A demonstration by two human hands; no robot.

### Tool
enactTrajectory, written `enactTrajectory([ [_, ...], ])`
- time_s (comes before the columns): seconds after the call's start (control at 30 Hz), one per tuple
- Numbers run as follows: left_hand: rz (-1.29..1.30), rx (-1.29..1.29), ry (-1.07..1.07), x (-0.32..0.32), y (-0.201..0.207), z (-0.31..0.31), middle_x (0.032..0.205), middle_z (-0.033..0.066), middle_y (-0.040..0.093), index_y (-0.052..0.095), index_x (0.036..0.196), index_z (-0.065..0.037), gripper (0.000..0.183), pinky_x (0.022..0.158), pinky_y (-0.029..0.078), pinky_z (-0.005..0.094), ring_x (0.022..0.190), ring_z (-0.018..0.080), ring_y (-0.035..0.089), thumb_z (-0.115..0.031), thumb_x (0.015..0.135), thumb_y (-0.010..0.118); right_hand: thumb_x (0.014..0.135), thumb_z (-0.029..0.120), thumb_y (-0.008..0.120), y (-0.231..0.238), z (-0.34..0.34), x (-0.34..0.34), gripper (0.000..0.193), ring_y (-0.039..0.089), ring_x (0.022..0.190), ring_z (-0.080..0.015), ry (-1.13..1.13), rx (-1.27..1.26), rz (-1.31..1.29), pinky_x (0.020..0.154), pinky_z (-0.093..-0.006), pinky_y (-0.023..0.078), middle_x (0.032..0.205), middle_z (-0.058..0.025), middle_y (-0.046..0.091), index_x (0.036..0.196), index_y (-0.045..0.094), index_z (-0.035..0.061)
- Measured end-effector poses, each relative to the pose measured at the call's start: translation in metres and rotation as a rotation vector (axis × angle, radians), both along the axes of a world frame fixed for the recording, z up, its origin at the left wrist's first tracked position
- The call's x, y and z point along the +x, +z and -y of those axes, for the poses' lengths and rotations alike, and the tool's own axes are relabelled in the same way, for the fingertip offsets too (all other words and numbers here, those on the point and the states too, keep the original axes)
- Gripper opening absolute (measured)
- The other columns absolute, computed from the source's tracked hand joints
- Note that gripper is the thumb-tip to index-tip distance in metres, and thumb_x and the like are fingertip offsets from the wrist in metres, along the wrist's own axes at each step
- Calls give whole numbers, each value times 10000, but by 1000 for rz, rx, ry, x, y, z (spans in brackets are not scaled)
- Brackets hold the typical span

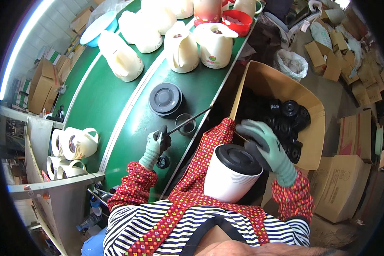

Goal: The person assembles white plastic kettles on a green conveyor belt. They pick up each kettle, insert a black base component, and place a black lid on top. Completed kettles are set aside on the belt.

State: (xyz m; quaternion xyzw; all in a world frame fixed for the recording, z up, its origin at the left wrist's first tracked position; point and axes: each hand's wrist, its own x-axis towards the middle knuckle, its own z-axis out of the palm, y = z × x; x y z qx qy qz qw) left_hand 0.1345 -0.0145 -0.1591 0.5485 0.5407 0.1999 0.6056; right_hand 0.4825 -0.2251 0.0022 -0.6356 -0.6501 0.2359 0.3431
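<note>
My left hand [156, 147], in a mint-green glove with dark fingers, is closed round the handle end of a long thin dark rod, perhaps a screwdriver [190, 119]. The rod slants up right over the green belt. In my lap rests a white jug body [227, 183], tilted, with a round black cover [235, 158] at its upper end. My right hand [271, 149], gloved alike, hovers at that cover's right edge; dark shapes and blur hide whether its fingers hold anything. Dark round discs [165, 99] lie stacked beyond my left hand, beside a dark-rimmed ring [185, 124]. Below that hand is a small black round part [162, 161].
Several cream jugs [181, 49] stand on the green belt [128, 100] farther off, near a red basin [237, 23] and a light-blue basin [99, 29]. A carton [313, 128] of black round parts stands at right. More jugs [80, 143] sit at left behind a metal frame [57, 183].
</note>
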Motion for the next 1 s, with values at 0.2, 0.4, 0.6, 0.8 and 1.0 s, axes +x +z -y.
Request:
enactTrajectory([
  [0.2, 127, 58, 81, -36, -48, -4, 683, 29, 638, 673, 799, -56, 525, 537, 461, 329, 547, 138, 561, -529, 1025, 659, 703, 290, 927, -32, 72, -36, 715, 602, 1202, -356, -30, 61, -81, 1041, -471, 484, 1273, -160, 625, 1320, 663, 44],
  [0.4, -290, 700, -70, -33, 16, 17, 1332, 188, 595, 583, 1409, -51, 542, 941, 537, 423, 1114, 309, 631, -256, 943, 769, 1006, 93, 705, -81, 59, -33, 132, 657, 855, -122, -515, 229, -490, 814, -299, 554, 961, -45, 680, 1034, 743, -31],
  [0.6, 360, 455, -653, -17, 129, 105, 1526, 215, 481, 544, 1454, -40, 834, 1152, 434, 462, 1402, 373, 505, -245, 743, 929, 1091, 444, 538, -86, 44, -35, 520, 686, 1183, -256, -470, -21, -1649, 1058, -429, 551, 1323, -136, 701, 1395, 608, 28],
  [0.8, 356, 681, -639, -18, 171, 129, 1496, 274, 518, 643, 1232, 27, 406, 1110, 437, 466, 1357, 435, 547, -139, 904, 814, 1083, 388, 534, -76, -9, -91, 470, 661, 1209, -256, 100, -222, -1973, 1082, -433, 526, 1322, -127, 692, 1392, 599, 40],
  [1.0, 238, 553, -397, -69, 189, 116, 1347, 226, 664, 699, 1093, 44, 302, 1037, 496, 411, 1184, 316, 665, -187, 923, 795, 1073, 283, 570, -107, -69, -135, 399, 667, 1181, -221, 120, -32, -1473, 1043, -398, 545, 1309, -108, 686, 1390, 582, 42],
])
